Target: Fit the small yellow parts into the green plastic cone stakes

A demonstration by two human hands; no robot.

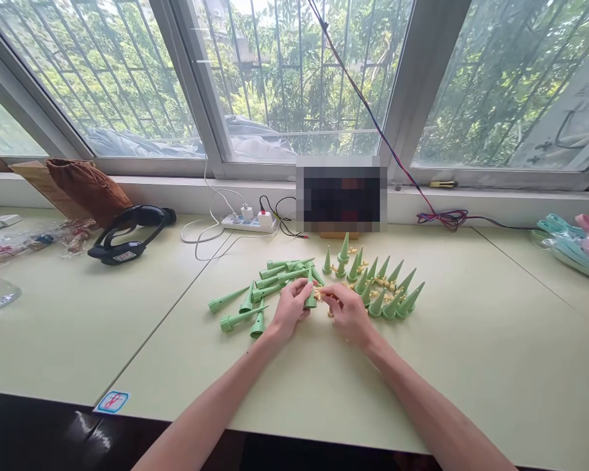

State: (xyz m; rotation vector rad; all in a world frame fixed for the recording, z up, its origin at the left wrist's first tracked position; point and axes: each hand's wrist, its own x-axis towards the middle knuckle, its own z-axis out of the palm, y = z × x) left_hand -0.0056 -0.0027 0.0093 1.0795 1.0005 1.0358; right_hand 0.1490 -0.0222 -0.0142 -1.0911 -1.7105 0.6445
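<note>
My left hand is closed around a green plastic watering spike, its point upward. Close to the spike's side, my right hand pinches a small yellow valve; fingers partly cover it, and I cannot tell whether it is inserted. Left of my hands, loose green spikes lie in a pile, some tilted upright. Right of them, several green spikes stand points up, with small yellow valves at or among their bases.
Behind the spikes stands a blurred-out dark screen. A power strip with white cables lies near the window ledge. Black headgear and a brown pouch are at left. Bundled wires and bagged straps lie at right.
</note>
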